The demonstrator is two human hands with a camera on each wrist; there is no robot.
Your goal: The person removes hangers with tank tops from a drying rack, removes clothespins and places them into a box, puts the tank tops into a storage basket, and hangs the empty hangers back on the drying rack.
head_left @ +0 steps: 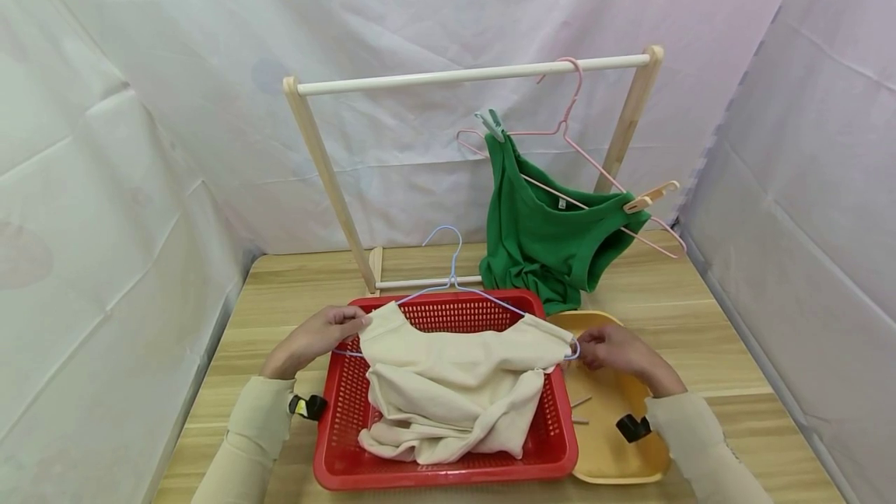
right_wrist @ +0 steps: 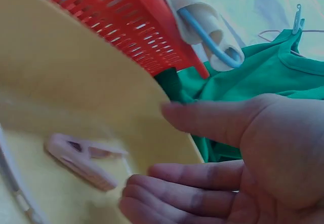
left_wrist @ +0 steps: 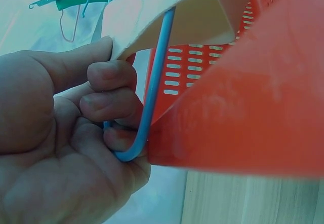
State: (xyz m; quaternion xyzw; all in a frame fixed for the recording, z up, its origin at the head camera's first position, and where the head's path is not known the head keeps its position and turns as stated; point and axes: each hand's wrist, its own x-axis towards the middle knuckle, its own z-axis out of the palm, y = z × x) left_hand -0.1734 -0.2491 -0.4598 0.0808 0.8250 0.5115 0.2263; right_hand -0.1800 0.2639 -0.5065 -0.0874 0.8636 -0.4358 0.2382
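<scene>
A cream sleeveless top (head_left: 455, 360) hangs over a light blue hanger (left_wrist: 157, 72), its lower part bunched inside the red basket (head_left: 448, 477). At the top's left shoulder, my left hand (head_left: 318, 341) pinches the fabric between thumb and forefinger, the hanger's bent end against the other curled fingers. My right hand (head_left: 619, 350) is over the yellow basin (head_left: 612, 469), close to the hanger's right end. Its thumb and fingers are apart with nothing between them in the right wrist view. A pale pink clothespin (right_wrist: 81, 165) lies in the basin below the fingers.
Behind the basket stands a rack with a white rail (head_left: 420, 79). From it a pink hanger (head_left: 575, 92) holds a green sleeveless top (head_left: 539, 232), tilted, with a pale green clothespin (head_left: 494, 127) and a tan clothespin (head_left: 647, 198). White cloth walls (head_left: 210, 37) surround the wooden table (head_left: 700, 325).
</scene>
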